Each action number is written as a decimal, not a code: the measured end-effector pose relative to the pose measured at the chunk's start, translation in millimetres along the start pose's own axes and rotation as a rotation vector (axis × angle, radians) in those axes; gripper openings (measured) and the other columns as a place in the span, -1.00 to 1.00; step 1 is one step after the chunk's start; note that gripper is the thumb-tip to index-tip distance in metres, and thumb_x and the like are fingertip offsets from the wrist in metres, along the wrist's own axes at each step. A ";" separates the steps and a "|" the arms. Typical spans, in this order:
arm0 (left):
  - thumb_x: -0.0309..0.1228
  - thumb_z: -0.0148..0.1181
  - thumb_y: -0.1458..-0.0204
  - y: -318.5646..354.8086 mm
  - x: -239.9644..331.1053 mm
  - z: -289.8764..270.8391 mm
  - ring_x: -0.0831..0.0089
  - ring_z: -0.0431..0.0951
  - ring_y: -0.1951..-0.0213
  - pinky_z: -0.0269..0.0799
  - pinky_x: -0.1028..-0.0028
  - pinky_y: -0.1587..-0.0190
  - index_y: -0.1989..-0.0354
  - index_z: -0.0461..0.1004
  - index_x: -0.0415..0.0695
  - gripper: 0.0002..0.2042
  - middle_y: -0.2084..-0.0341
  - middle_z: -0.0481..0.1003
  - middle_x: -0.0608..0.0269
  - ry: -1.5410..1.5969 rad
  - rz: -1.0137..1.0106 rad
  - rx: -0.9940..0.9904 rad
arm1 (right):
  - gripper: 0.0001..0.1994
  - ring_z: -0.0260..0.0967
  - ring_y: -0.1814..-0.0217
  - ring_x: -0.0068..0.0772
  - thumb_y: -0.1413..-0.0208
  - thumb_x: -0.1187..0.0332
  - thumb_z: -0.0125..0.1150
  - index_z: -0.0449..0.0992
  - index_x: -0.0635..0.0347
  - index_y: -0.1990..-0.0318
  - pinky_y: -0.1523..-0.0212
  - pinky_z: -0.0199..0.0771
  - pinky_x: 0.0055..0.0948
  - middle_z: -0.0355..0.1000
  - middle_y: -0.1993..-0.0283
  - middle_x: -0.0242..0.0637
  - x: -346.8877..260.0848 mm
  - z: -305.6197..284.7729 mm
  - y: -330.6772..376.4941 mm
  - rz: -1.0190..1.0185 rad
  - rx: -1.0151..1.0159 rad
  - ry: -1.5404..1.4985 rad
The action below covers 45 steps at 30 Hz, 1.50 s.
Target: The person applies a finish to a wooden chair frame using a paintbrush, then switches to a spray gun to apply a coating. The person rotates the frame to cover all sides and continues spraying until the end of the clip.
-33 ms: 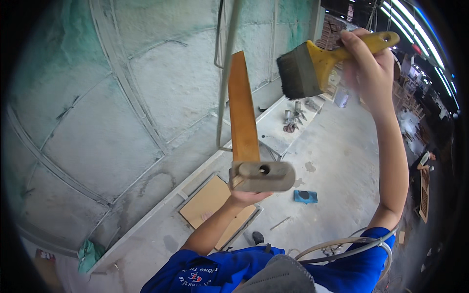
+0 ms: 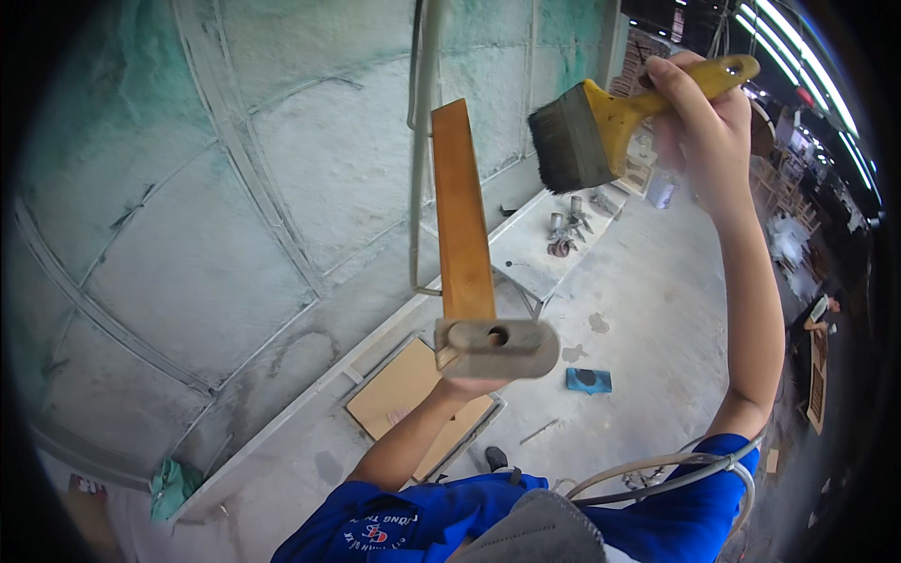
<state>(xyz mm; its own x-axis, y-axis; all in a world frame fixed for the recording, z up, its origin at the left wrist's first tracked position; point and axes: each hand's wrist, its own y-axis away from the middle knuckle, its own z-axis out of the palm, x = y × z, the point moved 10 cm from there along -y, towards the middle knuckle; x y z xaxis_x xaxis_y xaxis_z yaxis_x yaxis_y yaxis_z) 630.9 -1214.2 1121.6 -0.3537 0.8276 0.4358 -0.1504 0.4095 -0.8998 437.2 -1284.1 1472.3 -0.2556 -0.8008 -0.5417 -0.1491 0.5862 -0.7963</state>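
Note:
Up at the right, my right hand [image 2: 706, 122] grips a wide paintbrush [image 2: 610, 127] by its yellow handle. The dark bristles point left, toward a long orange-brown wooden piece [image 2: 463, 216], and stay apart from it. My left hand [image 2: 474, 387] is closed under the near end of this wooden piece, with most of its fingers hidden. That end is a grey-brown rounded block [image 2: 526, 349] with a round hole in it. The wooden piece stretches away from me, tilted upward. Just left of it hangs a thin pale metal rod [image 2: 419, 188].
A dusty wall [image 2: 235, 188] with green patches rises at the left. Metal cups and spray guns [image 2: 568, 225] stand on a low white table [image 2: 533, 258]. A blue object [image 2: 588, 380] and a brown board [image 2: 394, 389] lie below. A hose [image 2: 694, 460] loops over my right arm. Another person [image 2: 819, 314] is far right.
The wooden piece has shifted slightly left, its rounded end a little lower. The hanging rod has moved left. The paintbrush has moved slightly left in my right hand's grip.

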 end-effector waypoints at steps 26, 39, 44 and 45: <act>-0.64 0.59 0.32 80.1 149.2 -39.9 0.29 0.63 0.28 0.64 0.39 0.22 -0.05 0.15 -0.11 -0.22 0.26 0.51 0.12 -0.167 -0.154 0.011 | -0.75 0.27 0.73 -0.63 -0.35 0.33 0.24 0.62 0.41 0.07 0.74 0.10 -0.63 0.61 0.16 -0.10 7.7 15.0 52.7 -0.194 -0.290 -0.598; -0.59 0.59 0.30 140.9 267.2 -74.2 0.29 0.58 0.35 0.61 0.43 0.27 -0.02 0.17 -0.12 -0.26 0.36 0.52 0.11 -0.159 -0.167 -0.024 | -0.77 0.29 0.70 -0.74 -0.28 0.27 0.27 0.64 0.29 0.21 0.75 0.11 -0.65 0.53 0.48 -0.36 -17.8 1.0 127.7 -0.090 -0.364 -0.407; -0.44 0.63 0.34 156.2 304.5 -121.2 0.38 0.55 0.47 0.49 0.51 0.41 0.07 0.40 -0.28 -0.38 0.40 0.54 0.11 0.044 -0.260 0.137 | -0.74 0.37 0.68 -0.61 -0.21 0.25 0.27 0.62 0.33 0.21 0.71 0.29 -0.54 0.49 0.57 -0.33 106.7 64.9 235.7 0.402 -0.809 -0.051; -0.37 0.64 0.36 159.8 310.8 -132.1 0.41 0.55 0.49 0.44 0.55 0.45 0.12 0.49 -0.31 -0.41 0.40 0.55 0.12 0.073 -0.282 0.187 | -0.74 0.39 0.67 -0.59 -0.19 0.25 0.27 0.62 0.33 0.21 0.69 0.34 -0.52 0.49 0.58 -0.31 130.7 74.2 265.2 0.485 -0.891 -0.004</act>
<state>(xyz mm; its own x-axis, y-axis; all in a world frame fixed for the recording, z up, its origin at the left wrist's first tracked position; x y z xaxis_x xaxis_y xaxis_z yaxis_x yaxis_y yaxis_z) 618.9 -840.7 1116.0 -0.2082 0.7202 0.6618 -0.4015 0.5540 -0.7293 435.1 -1242.4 1170.3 -0.4749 -0.4517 -0.7553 -0.6885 0.7252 -0.0008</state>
